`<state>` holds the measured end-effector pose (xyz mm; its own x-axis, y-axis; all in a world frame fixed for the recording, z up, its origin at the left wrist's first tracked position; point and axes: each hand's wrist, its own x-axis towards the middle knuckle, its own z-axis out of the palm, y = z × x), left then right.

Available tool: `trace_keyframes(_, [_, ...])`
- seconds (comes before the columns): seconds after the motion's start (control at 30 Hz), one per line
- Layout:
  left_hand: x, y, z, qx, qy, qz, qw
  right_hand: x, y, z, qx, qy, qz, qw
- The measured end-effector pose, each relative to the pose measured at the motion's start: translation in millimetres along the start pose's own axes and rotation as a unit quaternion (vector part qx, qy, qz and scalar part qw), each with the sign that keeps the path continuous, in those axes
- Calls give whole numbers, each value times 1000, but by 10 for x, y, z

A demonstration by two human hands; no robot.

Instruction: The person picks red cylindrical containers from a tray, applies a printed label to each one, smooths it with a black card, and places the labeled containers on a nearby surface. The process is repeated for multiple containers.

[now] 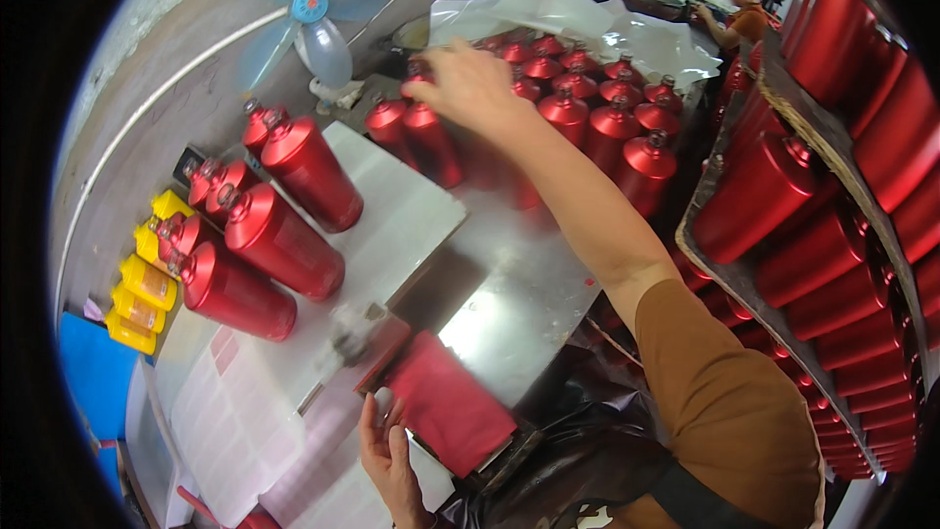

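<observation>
My right hand [468,83] reaches far across the table, its fingers closed around the neck of a glossy red bottle [431,142]. Beside that one stands another red bottle [389,127], and a packed group of red bottles [612,122] is to the right, partly behind my forearm. Low in the picture, my left hand [392,456] has its fingers apart and slightly curled. A pale patch shows at its fingertips; I cannot tell what it is. Next to that hand lies a folded red cloth [448,402] on a block.
Several red bottles [284,240] stand on a white board [392,206] at left, near yellow containers [147,279]. A blue fan [309,6] is by the wall. Racks of red bottles [754,198] rise close on my right. Another person [746,20] works at the back.
</observation>
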<state>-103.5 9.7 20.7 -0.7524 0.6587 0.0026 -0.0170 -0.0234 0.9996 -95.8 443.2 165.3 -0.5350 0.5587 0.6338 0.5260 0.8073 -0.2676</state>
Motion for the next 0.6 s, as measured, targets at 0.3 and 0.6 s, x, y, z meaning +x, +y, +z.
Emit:
trace_keyframes(0.3, [-108, 67, 176, 4, -54, 26, 998, -875, 756, -16, -63, -19, 96, 993])
trace_keyframes(0.6, [-209, 233, 249, 29, -64, 19, 997, -1429, 167, -1007, 40, -7, -43, 998])
